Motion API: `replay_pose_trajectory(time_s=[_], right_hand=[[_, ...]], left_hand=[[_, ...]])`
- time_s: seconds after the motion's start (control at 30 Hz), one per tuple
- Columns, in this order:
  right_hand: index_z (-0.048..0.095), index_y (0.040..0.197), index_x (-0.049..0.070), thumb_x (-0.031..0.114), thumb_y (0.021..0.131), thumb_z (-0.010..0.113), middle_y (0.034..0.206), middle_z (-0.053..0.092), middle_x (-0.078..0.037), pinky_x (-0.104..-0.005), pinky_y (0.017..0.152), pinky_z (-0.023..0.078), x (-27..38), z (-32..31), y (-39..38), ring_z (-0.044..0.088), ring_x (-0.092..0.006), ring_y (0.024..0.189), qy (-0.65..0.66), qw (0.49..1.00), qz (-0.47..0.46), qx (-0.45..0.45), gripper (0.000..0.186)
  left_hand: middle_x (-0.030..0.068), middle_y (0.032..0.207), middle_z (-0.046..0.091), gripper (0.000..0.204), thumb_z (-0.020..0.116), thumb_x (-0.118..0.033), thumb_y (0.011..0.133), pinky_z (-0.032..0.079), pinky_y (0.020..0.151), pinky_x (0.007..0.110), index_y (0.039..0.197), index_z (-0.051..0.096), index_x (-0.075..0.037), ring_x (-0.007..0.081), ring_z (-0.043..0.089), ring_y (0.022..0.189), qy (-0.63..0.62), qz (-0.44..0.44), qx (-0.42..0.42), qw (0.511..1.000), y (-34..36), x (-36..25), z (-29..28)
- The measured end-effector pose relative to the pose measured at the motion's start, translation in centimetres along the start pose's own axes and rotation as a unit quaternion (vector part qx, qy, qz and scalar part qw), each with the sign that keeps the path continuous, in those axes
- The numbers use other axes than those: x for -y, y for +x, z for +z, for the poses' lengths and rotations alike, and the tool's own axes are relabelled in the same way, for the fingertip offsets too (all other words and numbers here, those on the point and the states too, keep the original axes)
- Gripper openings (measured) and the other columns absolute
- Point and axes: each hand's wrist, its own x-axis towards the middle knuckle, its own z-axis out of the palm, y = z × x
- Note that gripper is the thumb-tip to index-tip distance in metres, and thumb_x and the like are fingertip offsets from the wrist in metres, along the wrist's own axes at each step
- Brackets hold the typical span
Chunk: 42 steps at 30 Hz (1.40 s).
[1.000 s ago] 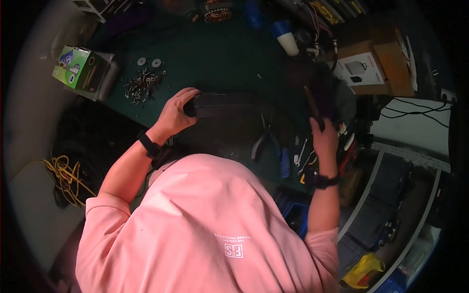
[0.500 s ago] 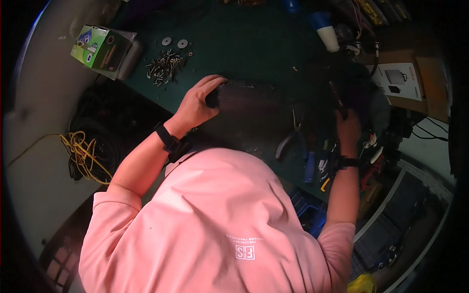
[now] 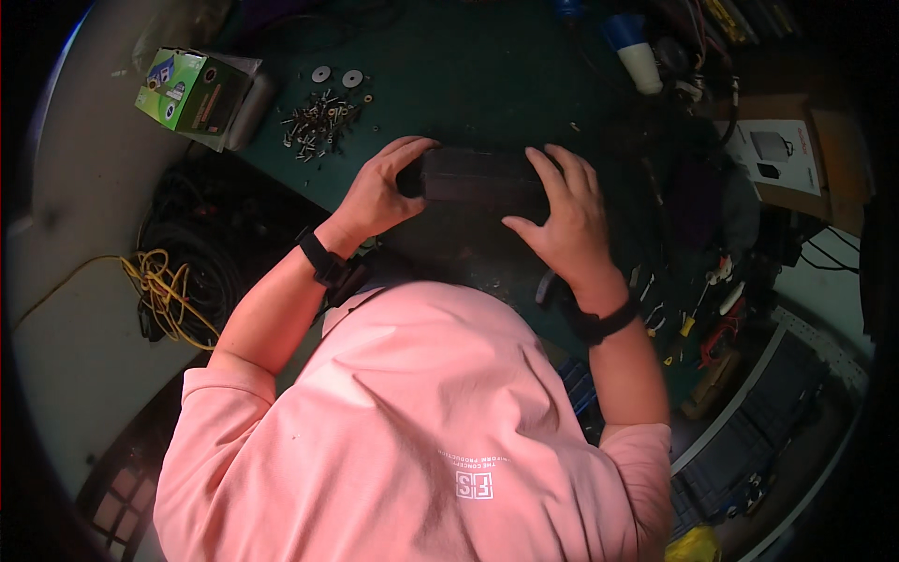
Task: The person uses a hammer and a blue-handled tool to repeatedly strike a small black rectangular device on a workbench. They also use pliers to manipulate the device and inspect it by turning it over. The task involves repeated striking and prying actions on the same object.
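A dark rectangular box-shaped block (image 3: 482, 178) sits in front of me on the green work surface, too dim to make out its details. My left hand (image 3: 382, 192) grips its left end, fingers over the far edge and thumb at the near one. At the right end is my right hand (image 3: 568, 211), its fingers spread and its thumb apart, nothing between them; whether the fingertips touch the block is hard to tell. To the right a thin dark tool (image 3: 657, 192) lies in shadow. The handle of a pair of pliers (image 3: 545, 287) shows beside my right wrist.
Far left of the block is a pile of screws (image 3: 320, 124) with two washers (image 3: 337, 77). A green box (image 3: 192, 94) stands beyond the table's left edge. Several hand tools (image 3: 688, 318) lie at right, near a carton (image 3: 782, 155). A yellow cord (image 3: 164, 295) hangs at left.
My right hand has let go of the thin dark tool at the right and moved left to the block's right end, opening its fingers. My left hand stays on the block.
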Motion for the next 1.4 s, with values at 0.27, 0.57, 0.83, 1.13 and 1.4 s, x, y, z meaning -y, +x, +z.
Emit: replay_pose_trajectory(time_s=[0.27,0.57,0.83,1.13,1.4], right_hand=[[0.062,0.127,0.017,0.012,0.082,0.067,0.131,0.053,-0.012,-0.0504,0.104,0.039,-0.3,3.4,-1.4,0.048,-0.0321,0.122,-0.12,0.988,-0.095,-0.028,0.045],[0.065,0.124,0.017,0.012,0.086,0.059,0.127,0.055,-0.011,-0.0496,0.104,0.04,0.5,3.3,-1.2,0.05,-0.0312,0.119,-0.145,0.983,-0.107,-0.029,0.039],[0.063,0.124,0.013,0.015,0.08,0.069,0.127,0.055,-0.011,-0.0485,0.104,0.04,1.3,2.6,-1.5,0.049,-0.0318,0.12,-0.096,0.993,-0.066,-0.017,0.045],[0.067,0.105,0.004,0.013,0.081,0.072,0.103,0.064,-0.016,-0.043,0.083,0.051,-5.5,-3.9,-12.2,0.062,-0.0373,0.095,-0.038,0.955,0.291,-0.052,0.026],[0.062,0.111,0.005,0.021,0.078,0.075,0.104,0.066,-0.016,-0.0456,0.08,0.053,-4.1,-2.4,-21.5,0.064,-0.0386,0.095,-0.138,0.883,0.438,0.095,0.039]], left_hand=[[0.0173,0.127,0.059,0.067,0.072,-0.004,0.064,0.043,0.104,0.037,0.129,0.055,-0.001,0.0326,0.056,0.122,-0.009,-0.012,0.004,1.0,0.2,0.5,0.0],[0.0159,0.126,0.059,0.068,0.072,-0.004,0.064,0.043,0.104,0.036,0.13,0.055,-0.002,0.0301,0.056,0.12,-0.019,-0.023,0.008,1.0,0.1,0.7,0.0],[0.0169,0.127,0.058,0.07,0.073,-0.006,0.063,0.042,0.105,0.037,0.131,0.055,-0.002,0.0304,0.056,0.122,-0.016,-0.018,0.016,1.0,0.2,0.6,-0.3],[0.016,0.141,0.047,0.085,0.08,-0.01,0.065,0.041,0.107,0.042,0.143,0.047,-0.007,0.0313,0.049,0.128,0.045,0.002,0.016,0.999,-0.5,-1.1,-0.9],[0.0135,0.141,0.047,0.088,0.086,-0.007,0.063,0.044,0.102,0.042,0.142,0.048,-0.009,0.03,0.05,0.127,0.081,0.021,0.018,0.996,-0.5,-1.0,-3.2]])
